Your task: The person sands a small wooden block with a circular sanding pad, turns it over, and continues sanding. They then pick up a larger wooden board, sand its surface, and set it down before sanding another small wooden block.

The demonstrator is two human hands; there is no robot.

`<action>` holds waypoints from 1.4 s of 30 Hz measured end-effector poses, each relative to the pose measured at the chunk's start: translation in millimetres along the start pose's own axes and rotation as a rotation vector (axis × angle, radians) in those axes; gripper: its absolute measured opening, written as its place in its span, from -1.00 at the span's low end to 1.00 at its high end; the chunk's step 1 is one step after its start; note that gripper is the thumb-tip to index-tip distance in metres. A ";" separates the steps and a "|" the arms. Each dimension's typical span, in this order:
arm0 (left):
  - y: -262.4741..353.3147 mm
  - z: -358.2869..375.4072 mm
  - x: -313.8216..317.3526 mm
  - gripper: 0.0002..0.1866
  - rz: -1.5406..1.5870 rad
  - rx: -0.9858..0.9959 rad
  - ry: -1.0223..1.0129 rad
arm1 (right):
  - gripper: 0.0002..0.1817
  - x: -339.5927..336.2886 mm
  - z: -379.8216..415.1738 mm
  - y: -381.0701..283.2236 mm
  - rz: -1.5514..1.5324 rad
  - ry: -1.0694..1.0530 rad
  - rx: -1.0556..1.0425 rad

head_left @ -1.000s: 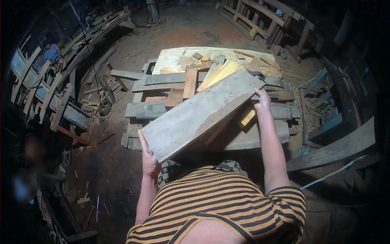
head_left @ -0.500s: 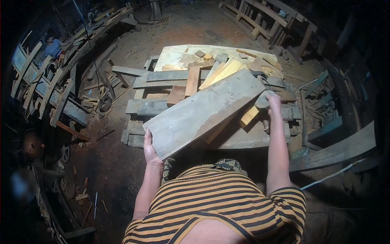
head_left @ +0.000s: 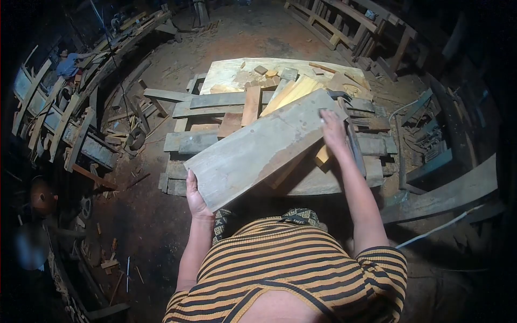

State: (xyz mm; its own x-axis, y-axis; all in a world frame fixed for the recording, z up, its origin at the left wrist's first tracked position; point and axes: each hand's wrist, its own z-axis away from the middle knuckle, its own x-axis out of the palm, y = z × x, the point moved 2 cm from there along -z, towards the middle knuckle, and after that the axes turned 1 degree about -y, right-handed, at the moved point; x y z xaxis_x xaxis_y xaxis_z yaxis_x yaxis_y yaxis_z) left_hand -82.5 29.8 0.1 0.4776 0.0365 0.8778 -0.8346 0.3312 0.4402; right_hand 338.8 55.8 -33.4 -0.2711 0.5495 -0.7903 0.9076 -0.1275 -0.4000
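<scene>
My left hand (head_left: pixel 197 199) grips the near left end of a long grey-brown wooden board (head_left: pixel 258 142), its thumb along the end edge. The board lies slanted, its far end up to the right over other wood pieces. A darker, reddish-brown patch runs along its right edge. My right hand (head_left: pixel 334 130) is closed at the board's far right end, fingers pressed on the face. A dark edge of a round grey pad (head_left: pixel 323 112) shows at the fingertips; the rest is hidden. Just beyond that hand lies a dark claw-shaped metal head (head_left: pixel 340 96), like a hammer's.
Beneath the board is a slatted wooden pallet table (head_left: pixel 199 142) carrying a pale plywood sheet (head_left: pixel 215 75), small blocks (head_left: pixel 260 70) and a yellow plank (head_left: pixel 296 92). Timber racks (head_left: pixel 344 27) stand at back right. A person (head_left: pixel 68 64) is at the far left among planks.
My right hand has moved from beside the board's right edge, where the round grey pad showed, up and left onto its face. My left hand keeps its hold on the board.
</scene>
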 end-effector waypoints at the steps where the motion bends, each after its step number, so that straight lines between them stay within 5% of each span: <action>1: 0.0 0.3 -1.0 -0.47 0.000 -0.003 0.002 | -0.61 6.7 5.4 -15.3 -0.153 -0.039 -0.125; 3: -0.4 -2.9 0.2 -0.46 0.006 0.000 -0.024 | -0.66 -19.6 34.4 -109.3 -0.309 -0.111 -0.244; 4: -1.5 -3.7 1.9 -0.46 0.004 -0.009 -0.029 | -0.70 -16.7 51.7 -145.3 -0.209 0.096 -0.512; 6: -2.9 -2.2 4.9 -0.44 0.033 -0.020 -0.061 | -0.61 -41.4 76.3 -215.6 -0.280 -0.443 -0.504; 7: -3.1 -2.0 4.5 -0.44 0.032 -0.023 -0.063 | -0.60 -37.2 97.2 -235.8 -0.341 -0.377 -0.615; 12: -1.4 -5.5 -4.6 -0.43 0.014 -0.030 -0.066 | -0.63 -34.4 99.8 -235.9 -0.526 -0.335 -0.942; 15: -0.1 -4.0 -1.4 -0.43 -0.004 -0.023 -0.038 | -0.69 -24.4 37.5 -171.3 -0.415 -0.324 -0.717; 16: 0.1 -4.6 -0.9 -0.43 -0.001 -0.018 -0.042 | -0.71 -17.0 8.1 -139.2 -0.334 -0.473 -0.402; 18: 0.3 -4.9 -1.1 -0.43 -0.006 -0.011 -0.042 | -0.63 -2.2 -32.9 -53.7 -0.389 -0.233 -0.278; 21: 0.2 -5.3 -3.2 -0.42 0.005 -0.019 -0.047 | -0.61 8.2 -69.7 28.9 0.156 -0.072 -0.028; 24: 0.3 -5.5 -2.2 -0.42 0.019 -0.009 -0.046 | -0.59 4.4 -92.5 24.6 0.034 -0.245 0.172; 26: -2.6 -4.7 0.3 -0.41 0.013 -0.007 -0.036 | -0.60 24.4 -94.9 12.6 0.043 -0.121 0.164; 30: -0.3 -8.8 -11.7 -0.34 -0.021 0.050 -0.004 | -0.65 50.4 -53.0 -117.5 -0.310 -0.131 -0.150; 34: -0.8 -4.0 -12.1 -0.22 0.006 -0.051 0.006 | -0.67 31.4 25.9 -255.0 -0.480 -0.272 -0.683; 36: -0.4 -6.2 -17.8 -0.20 0.051 -0.010 0.023 | -0.71 14.9 61.6 -300.9 -0.560 -0.424 -0.777; 38: -0.6 -11.8 -35.3 -0.19 0.100 0.030 0.035 | -0.68 7.9 95.2 -315.9 -0.575 -0.209 -0.931; 40: 4.6 -10.9 -37.1 -0.16 0.193 0.026 -0.367 | -0.67 1.4 99.2 -307.2 -0.579 -0.264 -0.947; 41: 3.4 -9.7 -46.5 -0.28 0.094 -0.010 -0.141 | -0.66 -2.8 99.5 -299.8 -0.587 -0.325 -0.967; 42: 3.0 -6.7 -33.6 -0.28 0.093 -0.017 -0.146 | -0.70 -10.0 87.9 -288.7 -0.633 -0.338 -0.973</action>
State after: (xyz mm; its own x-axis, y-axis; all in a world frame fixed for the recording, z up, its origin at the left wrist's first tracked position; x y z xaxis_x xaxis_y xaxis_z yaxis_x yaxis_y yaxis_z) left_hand -99.2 35.9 -29.3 0.3528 -0.0689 0.9331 -0.8679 0.3485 0.3539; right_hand 51.4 14.6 49.3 -0.6929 0.0281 -0.7205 0.4059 0.8411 -0.3576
